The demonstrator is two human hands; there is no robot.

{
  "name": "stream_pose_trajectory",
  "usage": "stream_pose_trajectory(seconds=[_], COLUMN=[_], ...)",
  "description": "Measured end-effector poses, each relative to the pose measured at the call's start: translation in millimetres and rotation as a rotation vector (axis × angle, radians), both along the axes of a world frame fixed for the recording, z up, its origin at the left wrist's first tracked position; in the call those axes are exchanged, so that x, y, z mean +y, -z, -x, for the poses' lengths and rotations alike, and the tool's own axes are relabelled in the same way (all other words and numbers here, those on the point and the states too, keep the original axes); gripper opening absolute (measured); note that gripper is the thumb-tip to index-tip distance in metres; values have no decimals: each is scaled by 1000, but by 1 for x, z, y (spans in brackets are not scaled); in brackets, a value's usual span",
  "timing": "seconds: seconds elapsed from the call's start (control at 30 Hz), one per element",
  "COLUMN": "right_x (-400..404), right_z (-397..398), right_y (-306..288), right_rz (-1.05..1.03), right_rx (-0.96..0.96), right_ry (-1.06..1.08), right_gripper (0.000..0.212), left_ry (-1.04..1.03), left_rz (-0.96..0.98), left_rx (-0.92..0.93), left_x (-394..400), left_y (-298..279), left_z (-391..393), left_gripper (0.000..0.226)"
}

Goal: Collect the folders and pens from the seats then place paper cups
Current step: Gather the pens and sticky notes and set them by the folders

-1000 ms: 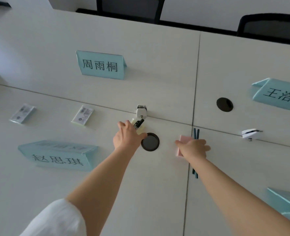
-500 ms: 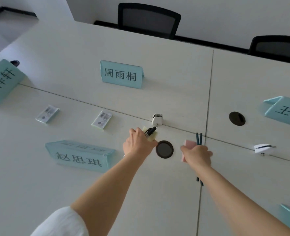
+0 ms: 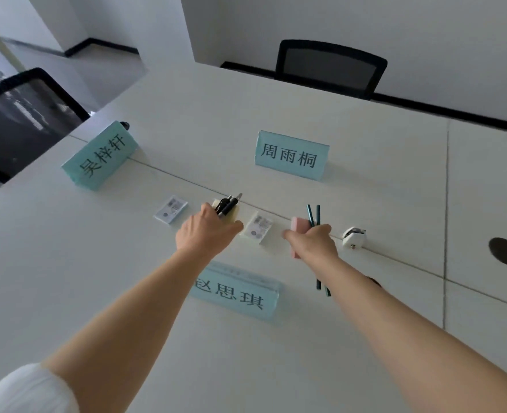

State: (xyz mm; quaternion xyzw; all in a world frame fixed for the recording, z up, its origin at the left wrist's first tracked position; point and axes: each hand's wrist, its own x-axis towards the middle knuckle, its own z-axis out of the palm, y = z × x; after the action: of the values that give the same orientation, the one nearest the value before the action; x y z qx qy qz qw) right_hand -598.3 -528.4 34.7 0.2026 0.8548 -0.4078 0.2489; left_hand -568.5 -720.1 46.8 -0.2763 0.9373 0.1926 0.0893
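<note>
Pens are being gathered: black pens (image 3: 227,204) are held in the left hand (image 3: 206,231), green pens (image 3: 314,216) in the right hand (image 3: 313,242). Next, the white packet (image 3: 259,228) between them could be picked up.

The table (image 3: 276,368) is plain white. Three name cards (image 3: 291,158) are pale teal with black characters. The left hand (image 3: 207,234) holds black pens (image 3: 227,204) on a pale yellow pad (image 3: 234,217); the right hand (image 3: 314,242) holds dark teal pens (image 3: 313,216) and a pink pad (image 3: 298,226). The chair (image 3: 329,67) is black. The sleeve (image 3: 28,389) is white.
</note>
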Motion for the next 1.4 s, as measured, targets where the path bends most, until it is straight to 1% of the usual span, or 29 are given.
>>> stream_pose_trajectory(seconds=[0.1, 0.23, 0.37, 0.5, 0.67, 0.77, 0.87, 0.97, 1.1, 1.2, 1.3, 1.4], right_x=[-32, -67, -90, -103, -112, -119, -125, -125, -123, -121, -116, -106], right_z=[15, 38, 60, 75, 85, 83, 76, 72, 67, 62, 54, 44], right_y=[10, 33, 55, 76, 94, 96, 100, 101, 100, 96, 88, 72], right_rz=[-10, -36, -83, -161, -264, -305, -373, -420, -451, -458, -445, -375], right_rx=[-3, -45, -97, -143, -139, -111, -94, -90, -102, -103, -64, -93], right_ry=[-34, -41, 12, 54, 48, 60, -29, -113, -145, -173, -250, -215], right_gripper=[63, 67, 77, 79, 71, 70, 72, 76, 80, 78, 70, 73], left_ry=[-64, -113, -107, -99, -84, -88, -65, -40, -10, -4, -24, -54], left_rz=[28, 46, 116, 175, 153, 130, 137, 158, 180, 176, 150, 113], left_rx=[-22, -53, -95, -111, -130, -126, -141, -147, -145, -166, -166, -144], left_x=[-51, -104, -138, -159, -169, -169, -168, -168, -166, -164, -162, -159], left_y=[12, 31, 51, 74, 99, 104, 106, 107, 109, 106, 95, 78], left_z=[4, 19, 38, 54, 66, 70, 70, 69, 66, 59, 49, 39], left_gripper=[58, 48, 51, 56, 62, 66, 66, 61, 47, 49, 52, 52])
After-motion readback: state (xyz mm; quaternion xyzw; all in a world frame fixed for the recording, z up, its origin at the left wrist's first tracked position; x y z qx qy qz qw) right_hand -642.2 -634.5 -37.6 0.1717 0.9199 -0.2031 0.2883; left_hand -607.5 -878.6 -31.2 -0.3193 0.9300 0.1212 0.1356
